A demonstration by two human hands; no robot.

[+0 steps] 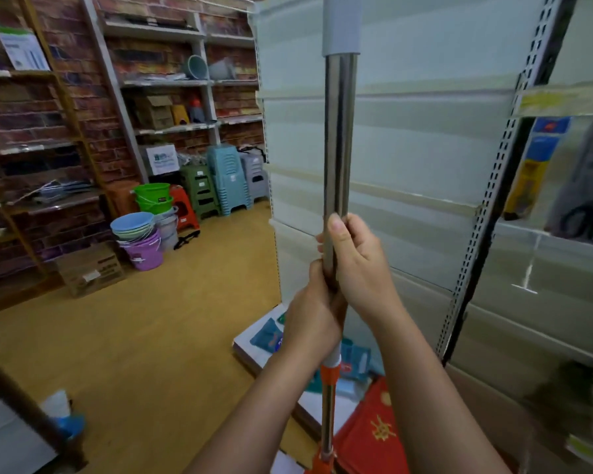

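A shiny metal pole [338, 131] stands upright in front of me, with a grey sleeve [342, 25] at its top and an orange-and-white collar [330, 371] lower down. My right hand [355, 265] grips the pole, thumb pointing up along it. Just below, my left hand [314, 313] wraps the same pole, touching the right hand. The pole's foot, orange at the bottom edge, is mostly cut off.
A white shelf unit [425, 148] stands right behind the pole. Red mats [377, 436] and blue packs lie at its base. Stacked buckets [144, 234] and plastic stools [225, 179] sit at the back left on a yellow floor [151, 336].
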